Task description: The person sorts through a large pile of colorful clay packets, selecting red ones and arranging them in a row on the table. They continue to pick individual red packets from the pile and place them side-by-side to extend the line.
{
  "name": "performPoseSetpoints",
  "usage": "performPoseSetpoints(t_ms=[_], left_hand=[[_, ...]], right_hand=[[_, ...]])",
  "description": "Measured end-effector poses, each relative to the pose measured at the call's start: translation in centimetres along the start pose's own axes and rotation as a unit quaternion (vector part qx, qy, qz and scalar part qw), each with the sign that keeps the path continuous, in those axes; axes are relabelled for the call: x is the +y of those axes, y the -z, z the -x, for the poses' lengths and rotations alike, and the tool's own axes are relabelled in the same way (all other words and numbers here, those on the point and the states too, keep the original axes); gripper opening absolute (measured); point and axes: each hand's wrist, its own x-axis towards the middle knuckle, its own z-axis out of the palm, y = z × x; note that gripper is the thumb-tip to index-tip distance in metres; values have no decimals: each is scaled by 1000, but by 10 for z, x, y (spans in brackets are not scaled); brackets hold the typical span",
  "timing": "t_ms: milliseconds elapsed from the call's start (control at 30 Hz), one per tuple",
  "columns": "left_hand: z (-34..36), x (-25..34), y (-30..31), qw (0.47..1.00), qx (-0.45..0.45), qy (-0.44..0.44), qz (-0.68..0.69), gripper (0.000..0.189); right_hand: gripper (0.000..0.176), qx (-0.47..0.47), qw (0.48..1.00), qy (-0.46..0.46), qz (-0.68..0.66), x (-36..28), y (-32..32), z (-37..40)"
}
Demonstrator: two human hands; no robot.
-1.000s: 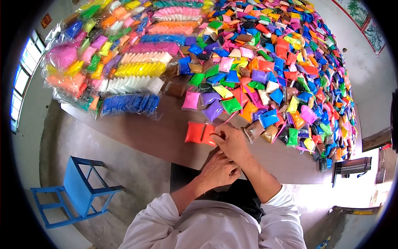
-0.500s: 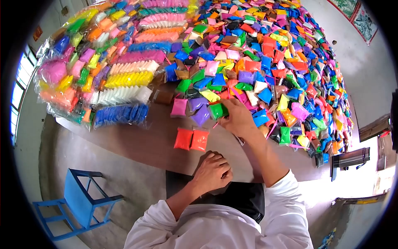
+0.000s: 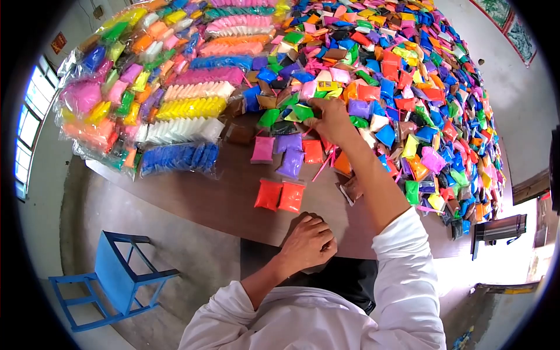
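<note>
My right hand (image 3: pixel 333 119) reaches into the near left part of a big heap of small coloured packets (image 3: pixel 402 76). Its fingertips are bent at a green packet (image 3: pixel 301 112); whether they grip it is hard to tell. My left hand (image 3: pixel 310 242) rests curled at the table's near edge, its fingers folded and nothing visible in them. Just beyond it two red packets (image 3: pixel 268 194) lie side by side. A pink packet (image 3: pixel 262 150), purple packets (image 3: pixel 290 163) and another red packet (image 3: pixel 313 151) lie between these and the heap.
Rows of packets sorted by colour, among them blue (image 3: pixel 179 158), white (image 3: pixel 181 130) and yellow (image 3: pixel 191 107), stand at the left of the brown table (image 3: pixel 192 195). Bagged packets (image 3: pixel 81 99) lie farther left. A blue chair (image 3: pixel 116 280) is on the floor. A dark cylindrical object (image 3: pixel 501 227) is at the right.
My right hand has moved away from me, deeper into the heap. The green packet by its fingers has moved the same way, and a red packet now shows beside the purple ones.
</note>
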Motion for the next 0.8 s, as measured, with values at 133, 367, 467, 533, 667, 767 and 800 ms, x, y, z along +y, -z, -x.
performPoseSetpoints(t_ms=[133,367,467,533,667,767,800], left_hand=[[0,0,-1,1000,10,-2,4,13],[0,0,0,1000,7,1,6,13],[-1,1,1,1000,6,2,8,14],[0,0,1,1000,1,7,10,13],[2,-3,-1,999,5,30,41,13],[-1,-2,8,993,1,63,99,12],[-1,-2,9,992,-2,62,106,12]], right_hand=[[36,-21,990,-70,125,-4,11,7],[36,-136,980,-29,145,6,-1,45],[40,-150,967,-14,207,4,0,45],[43,-181,960,-6,214,3,3,43],[47,-177,976,-85,92,-17,21,52],[40,-139,973,-161,-85,-27,40,81],[36,-124,949,-195,-214,-29,48,95]])
